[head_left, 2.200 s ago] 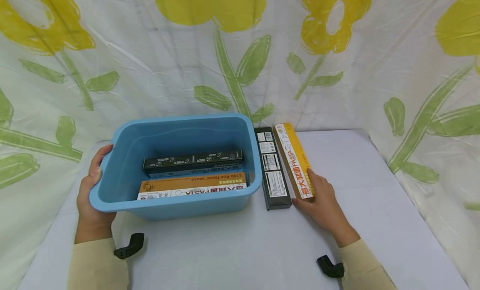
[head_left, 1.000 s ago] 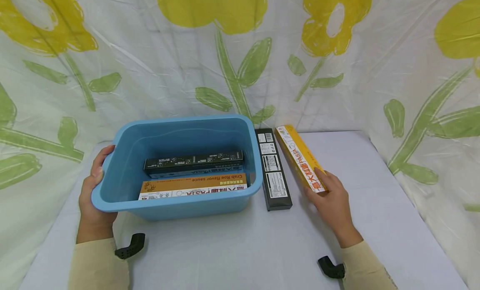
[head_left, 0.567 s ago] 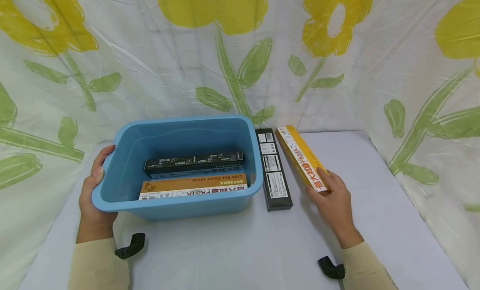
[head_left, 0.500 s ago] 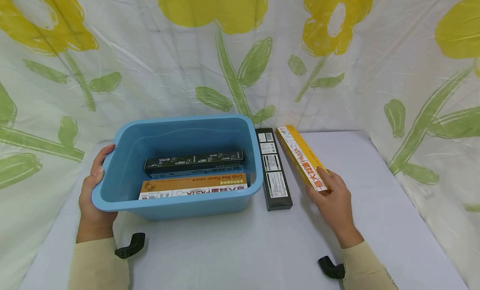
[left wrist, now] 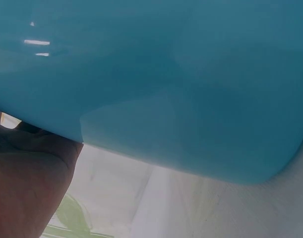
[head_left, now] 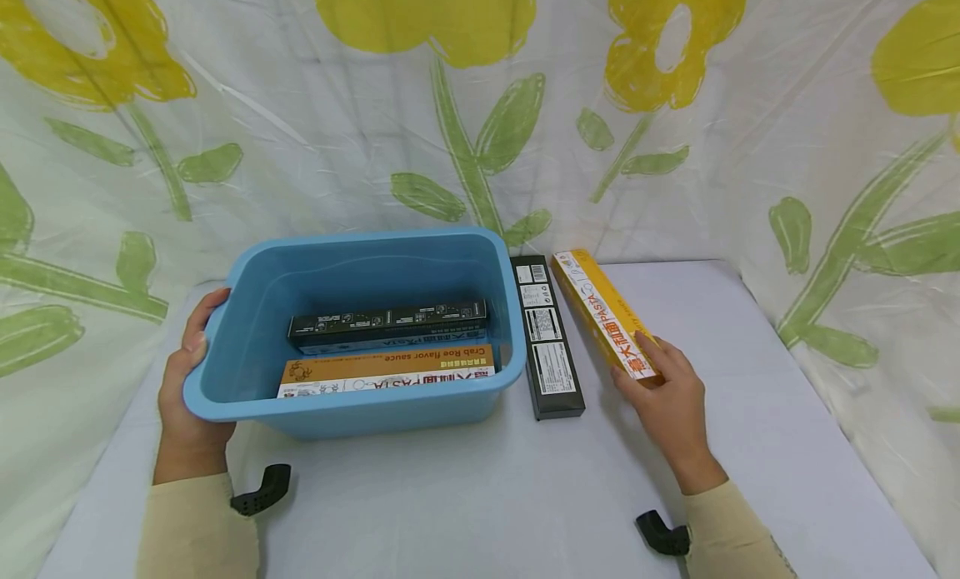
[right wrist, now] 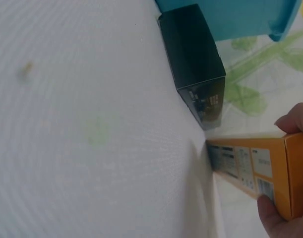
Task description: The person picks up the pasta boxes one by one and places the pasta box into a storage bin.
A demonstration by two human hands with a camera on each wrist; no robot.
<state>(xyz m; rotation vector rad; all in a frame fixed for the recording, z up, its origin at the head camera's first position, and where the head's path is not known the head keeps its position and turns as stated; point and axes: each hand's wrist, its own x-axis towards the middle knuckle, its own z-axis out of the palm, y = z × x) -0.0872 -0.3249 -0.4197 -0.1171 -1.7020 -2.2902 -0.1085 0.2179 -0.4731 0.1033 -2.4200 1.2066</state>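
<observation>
My left hand (head_left: 187,391) grips the left rim of a blue plastic tub (head_left: 405,416); in the left wrist view the tub's wall (left wrist: 161,99) covers most of the fingers. At the right, my right hand (head_left: 670,408) holds the near end of a yellow and white pasta box (head_left: 603,316) between thumb and fingers. The right wrist view has thumb and fingers on opposite sides of this box (right wrist: 255,168), its near end off the table. Between it and the tub lies a black box (head_left: 547,337) with white labels.
Inside the tub are another black box (head_left: 390,322) and an orange and white pasta box (head_left: 386,371), side by side. A flower-printed curtain (head_left: 337,146) closes off the back and sides. White cloth (head_left: 420,504) covers the table.
The near end of the yellow pasta box has swung right, away from the black box, and risen with my right hand. Over the last half second hardly anything moves. My left hand stays on the tub.
</observation>
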